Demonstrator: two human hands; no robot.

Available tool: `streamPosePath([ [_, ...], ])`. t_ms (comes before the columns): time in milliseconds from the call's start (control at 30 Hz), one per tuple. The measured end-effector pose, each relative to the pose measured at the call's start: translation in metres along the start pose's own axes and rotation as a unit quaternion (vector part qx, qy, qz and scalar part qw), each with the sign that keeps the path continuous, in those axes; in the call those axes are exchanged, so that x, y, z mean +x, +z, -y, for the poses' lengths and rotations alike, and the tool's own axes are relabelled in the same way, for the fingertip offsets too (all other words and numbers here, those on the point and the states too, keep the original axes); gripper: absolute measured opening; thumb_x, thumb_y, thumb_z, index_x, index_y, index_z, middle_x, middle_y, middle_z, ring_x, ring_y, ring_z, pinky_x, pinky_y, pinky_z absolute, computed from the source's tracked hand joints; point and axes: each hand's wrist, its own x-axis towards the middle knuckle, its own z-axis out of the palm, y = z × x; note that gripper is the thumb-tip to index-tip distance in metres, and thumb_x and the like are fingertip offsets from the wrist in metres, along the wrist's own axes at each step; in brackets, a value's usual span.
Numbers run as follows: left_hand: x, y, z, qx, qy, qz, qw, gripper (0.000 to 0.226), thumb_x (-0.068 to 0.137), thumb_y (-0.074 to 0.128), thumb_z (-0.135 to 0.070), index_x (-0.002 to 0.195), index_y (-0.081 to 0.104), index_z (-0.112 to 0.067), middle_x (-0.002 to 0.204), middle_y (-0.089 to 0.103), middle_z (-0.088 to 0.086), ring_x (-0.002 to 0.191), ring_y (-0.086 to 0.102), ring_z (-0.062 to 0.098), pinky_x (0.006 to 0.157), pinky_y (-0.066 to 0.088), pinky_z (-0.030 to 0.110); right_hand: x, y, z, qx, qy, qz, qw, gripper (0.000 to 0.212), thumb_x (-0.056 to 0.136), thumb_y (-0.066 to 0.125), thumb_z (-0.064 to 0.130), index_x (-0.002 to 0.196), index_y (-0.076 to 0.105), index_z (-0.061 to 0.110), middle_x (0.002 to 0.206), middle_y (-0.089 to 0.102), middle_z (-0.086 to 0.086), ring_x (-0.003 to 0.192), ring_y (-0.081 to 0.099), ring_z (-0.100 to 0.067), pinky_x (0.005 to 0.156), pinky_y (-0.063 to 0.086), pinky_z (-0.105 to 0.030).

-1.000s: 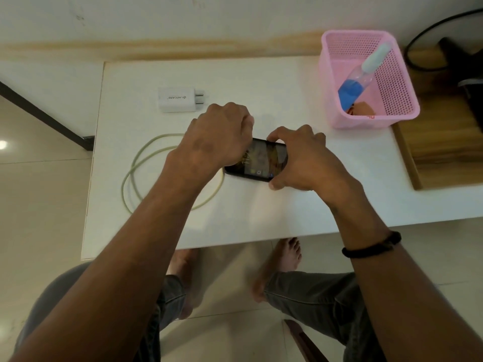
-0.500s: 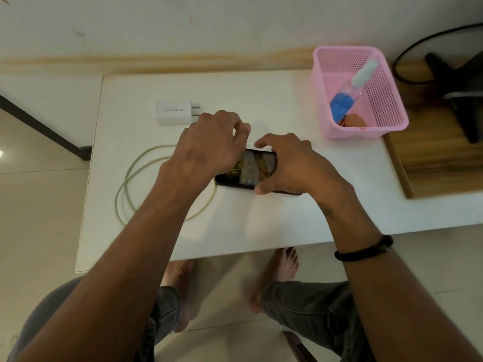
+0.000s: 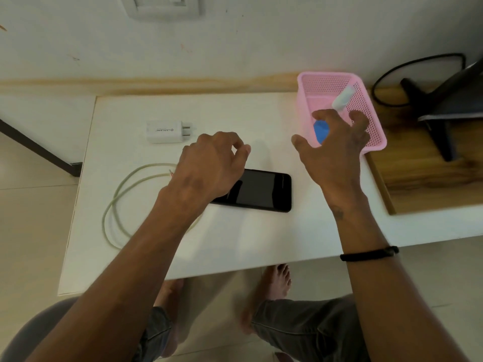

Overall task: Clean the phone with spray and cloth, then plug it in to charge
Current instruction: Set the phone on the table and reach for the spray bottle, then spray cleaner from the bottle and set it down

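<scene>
On the table [image 3: 235, 244], dark phone [image 3: 261, 190], right hand [image 3: 332, 152] over pink basket [image 3: 376, 137]

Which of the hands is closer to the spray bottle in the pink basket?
The right hand. It reaches over the pink basket, fingers spread just above the spray bottle. The left hand is farther away, over the phone.

I am looking down at 1 white table [image 3: 235, 113] standing against a white wall [image 3: 261, 35]. A light switch plate [image 3: 163, 6] is sitting high on that wall. Pale floor tiles [image 3: 34, 205] are shining below. A brown wooden desk [image 3: 423, 176] is touching the table's right side.
</scene>
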Motion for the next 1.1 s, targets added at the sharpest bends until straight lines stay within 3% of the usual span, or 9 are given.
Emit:
streamPosePath([
  [67,0.0,0.0,-0.001,-0.003,0.005,-0.009,1.0,0.031,0.103,0.048,-0.045,0.112,0.071,-0.026,0.097,0.076,-0.006,0.095,0.07,0.025,0.088,0.056,0.045,0.003,0.0,-0.004,0.003,-0.003,0.033,0.999,0.063,0.088,0.076,0.041,0.144,0.051,0.026,0.158,0.031,-0.013,0.142,0.032,-0.033,0.114,0.041,-0.048],
  [167,0.0,0.0,-0.001,-0.014,0.01,-0.019,1.0,0.03,0.104,0.047,-0.044,0.113,0.07,-0.026,0.093,0.076,-0.007,0.093,0.07,0.025,0.086,0.057,0.046,0.006,-0.001,-0.008,0.018,-0.01,0.061,0.998,0.073,0.09,0.074,0.039,0.153,0.04,0.026,0.162,0.028,-0.012,0.147,0.028,-0.034,0.117,0.035,-0.054],
  [333,0.0,-0.002,-0.002,-0.04,0.026,-0.038,0.998,0.029,0.103,0.05,-0.045,0.115,0.07,-0.026,0.092,0.076,-0.007,0.092,0.071,0.023,0.084,0.058,0.043,0.004,0.001,-0.008,0.098,0.01,-0.013,0.995,0.066,0.091,0.076,0.032,0.148,0.046,0.021,0.152,0.041,-0.012,0.14,0.041,-0.027,0.111,0.043,-0.039],
  [467,-0.001,-0.005,-0.003,-0.069,0.046,-0.067,0.994,0.031,0.103,0.052,-0.046,0.121,0.069,-0.028,0.093,0.076,-0.007,0.089,0.072,0.018,0.081,0.06,0.04,0.008,0.0,-0.01,0.138,0.014,-0.104,0.985,0.051,0.092,0.075,0.024,0.138,0.054,0.016,0.146,0.05,-0.009,0.136,0.048,-0.025,0.107,0.049,-0.04],
  [600,-0.001,-0.009,-0.005,-0.11,0.045,-0.084,0.989,0.033,0.103,0.052,-0.048,0.124,0.067,-0.029,0.093,0.075,-0.008,0.085,0.073,0.015,0.08,0.062,0.041,0.007,0.008,-0.012,0.112,-0.007,-0.09,0.99,0.051,0.095,0.071,0.014,0.142,0.051,0.017,0.151,0.046,-0.009,0.142,0.042,-0.026,0.112,0.044,-0.045],
  [800,-0.003,-0.005,-0.005,-0.103,0.056,-0.077,0.99,0.033,0.103,0.051,-0.049,0.125,0.066,-0.029,0.095,0.076,-0.009,0.089,0.073,0.016,0.081,0.061,0.04,0.011,0.016,-0.016,0.049,-0.022,-0.027,0.998,0.05,0.098,0.066,0.024,0.145,0.048,0.024,0.151,0.044,-0.012,0.139,0.046,-0.029,0.108,0.047,-0.045],
  [900,-0.002,-0.008,-0.004,-0.104,0.068,-0.098,0.987,0.033,0.103,0.052,-0.046,0.124,0.068,-0.026,0.097,0.077,-0.008,0.091,0.073,0.018,0.083,0.06,0.039,0.011,0.013,-0.017,0.074,-0.016,-0.069,0.995,0.044,0.099,0.066,0.023,0.14,0.053,0.021,0.144,0.052,-0.012,0.132,0.051,-0.027,0.109,0.046,-0.042],
  [1033,-0.001,-0.01,-0.005,-0.122,0.076,-0.125,0.982,0.031,0.103,0.053,-0.044,0.122,0.07,-0.025,0.096,0.077,-0.008,0.082,0.072,0.016,0.08,0.06,0.038,0.012,0.003,-0.013,0.102,-0.013,-0.142,0.984,0.041,0.098,0.065,0.024,0.138,0.054,0.019,0.141,0.055,-0.012,0.13,0.051,-0.021,0.104,0.044,-0.026],
  [1100,0.001,-0.011,-0.004,-0.143,0.074,-0.126,0.979,0.03,0.103,0.054,-0.044,0.121,0.07,-0.026,0.097,0.077,-0.008,0.082,0.072,0.015,0.079,0.06,0.037,0.013,-0.005,-0.007,0.12,-0.023,-0.179,0.976,0.04,0.098,0.065,0.026,0.135,0.055,0.017,0.138,0.055,-0.011,0.127,0.052,-0.018,0.106,0.048,-0.027],
])
